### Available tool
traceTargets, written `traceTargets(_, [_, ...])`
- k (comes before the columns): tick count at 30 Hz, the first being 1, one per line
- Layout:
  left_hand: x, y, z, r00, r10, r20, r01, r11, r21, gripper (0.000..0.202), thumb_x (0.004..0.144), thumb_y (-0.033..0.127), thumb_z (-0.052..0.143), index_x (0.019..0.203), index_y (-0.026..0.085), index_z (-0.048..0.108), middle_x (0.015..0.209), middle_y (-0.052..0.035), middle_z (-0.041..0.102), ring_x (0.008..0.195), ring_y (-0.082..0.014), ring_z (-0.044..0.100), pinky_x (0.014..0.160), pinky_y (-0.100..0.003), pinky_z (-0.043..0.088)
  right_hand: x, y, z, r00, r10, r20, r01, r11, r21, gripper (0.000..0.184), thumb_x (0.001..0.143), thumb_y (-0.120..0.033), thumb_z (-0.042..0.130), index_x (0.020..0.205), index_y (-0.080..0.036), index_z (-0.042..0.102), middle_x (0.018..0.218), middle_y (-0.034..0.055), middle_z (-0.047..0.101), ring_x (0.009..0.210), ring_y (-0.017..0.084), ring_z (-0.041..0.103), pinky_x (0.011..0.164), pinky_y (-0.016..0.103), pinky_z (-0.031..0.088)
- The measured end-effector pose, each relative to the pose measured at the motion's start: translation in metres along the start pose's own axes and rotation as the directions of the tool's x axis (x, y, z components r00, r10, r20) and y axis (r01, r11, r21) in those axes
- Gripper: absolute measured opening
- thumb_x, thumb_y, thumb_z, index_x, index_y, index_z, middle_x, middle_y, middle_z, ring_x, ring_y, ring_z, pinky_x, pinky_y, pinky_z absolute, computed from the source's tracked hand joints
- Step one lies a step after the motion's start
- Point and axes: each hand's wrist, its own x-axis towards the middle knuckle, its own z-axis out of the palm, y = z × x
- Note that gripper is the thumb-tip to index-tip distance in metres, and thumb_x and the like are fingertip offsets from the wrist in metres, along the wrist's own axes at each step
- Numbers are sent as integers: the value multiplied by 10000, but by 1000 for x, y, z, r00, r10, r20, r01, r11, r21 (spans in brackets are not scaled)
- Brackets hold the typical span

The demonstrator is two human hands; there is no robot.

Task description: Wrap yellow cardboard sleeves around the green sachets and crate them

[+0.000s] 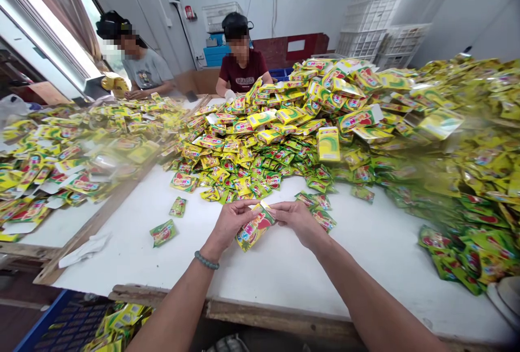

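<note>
My left hand [231, 222] and my right hand [298, 221] both pinch a strip of joined green, yellow and red foil sachets [252, 228] just above the white tabletop [276, 271]. The strip hangs down between my hands. A large heap of similar sachets and yellow cartons [252, 149] rises directly beyond them. Small sachet strips [316, 211] lie close to my right hand. Two loose strips [163, 233] rest on the table to the left of my left wrist.
Two seated co-workers [244, 57] work beyond the heap. Another sachet-covered table [60, 173] lies left, past a wooden rail [97, 227]. A white cloth [83, 249] lies by the rail. A blue crate [57, 325] holding sachets sits below the near edge. White crates [365, 27] stand stacked behind.
</note>
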Motion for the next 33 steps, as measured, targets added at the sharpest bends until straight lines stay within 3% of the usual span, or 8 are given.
traceTargets(3, [0,-2,-1,1000,20,7,-21,999,29,497,578,366,881,993,124,756,596,2,588,539,-96,510,516,-213,388,-1,1,0,998,-45,-41,36,980,-198,333,692,-410,676,872,-161,803,559,-4,579,516,96,352,539,261,270])
traceTargets(7, [0,-4,-1,998,56,-6,-56,997,58,462,579,346,882,970,128,770,565,21,573,512,-59,467,503,-182,363,0,7,0,984,-169,-58,124,879,-460,271,762,-342,599,849,-203,814,506,-14,541,489,115,354,515,265,261])
traceTargets(12, [-2,-3,-1,996,14,-93,-15,1000,-16,466,543,381,892,926,141,779,692,-35,702,617,-113,605,619,-225,487,-4,7,0,964,-245,98,263,861,-435,329,854,-416,544,845,-206,798,693,18,681,623,166,540,607,275,405])
traceTargets(16, [-3,-4,-1,990,43,-134,-43,999,1,489,570,418,869,955,134,772,699,-44,714,628,-127,623,617,-231,493,-8,6,8,925,-347,154,372,752,-543,393,915,-443,498,817,-175,768,708,36,663,665,155,543,634,262,399])
traceTargets(18, [-2,-5,0,987,72,-141,-68,997,32,511,600,424,851,1006,129,757,674,-30,700,584,-112,595,572,-217,464,-7,8,12,912,-385,139,390,714,-582,357,920,-413,509,847,-177,767,720,38,664,674,154,543,637,263,389])
traceTargets(23, [2,-8,5,994,75,-83,-74,997,8,514,613,451,839,993,124,725,699,-27,694,589,-115,594,567,-217,454,-2,17,16,918,-395,-23,330,797,-506,270,901,-327,558,1046,-215,756,914,47,734,786,180,628,705,276,436])
traceTargets(30, [0,-5,8,993,2,-116,-4,1000,-16,622,591,463,853,1069,129,638,536,37,578,470,-104,518,494,-208,385,0,30,26,823,-568,-11,426,631,-648,279,916,-309,539,1027,-168,752,894,87,737,823,210,660,769,310,485])
traceTargets(33, [3,-2,10,992,11,-127,-20,998,-67,620,590,457,852,1063,125,630,555,33,582,478,-96,508,509,-213,401,1,27,28,857,-513,-38,384,687,-618,351,915,-320,530,1198,-185,688,1049,77,735,846,208,672,796,321,507])
